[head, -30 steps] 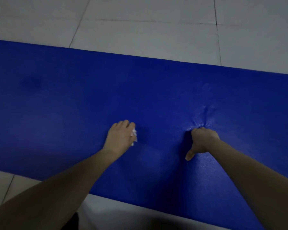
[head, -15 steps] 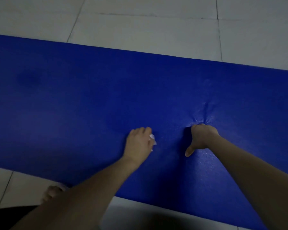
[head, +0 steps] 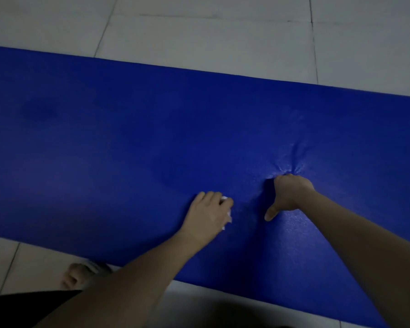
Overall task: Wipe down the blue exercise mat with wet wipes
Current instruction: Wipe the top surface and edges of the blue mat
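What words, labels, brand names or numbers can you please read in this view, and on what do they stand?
None: no text, logo or number shows on the blue mat, the wet wipe under the left hand, or the floor tiles.

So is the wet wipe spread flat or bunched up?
Bunched up: only small crumpled white bits of the wet wipe poke out beside the left hand.
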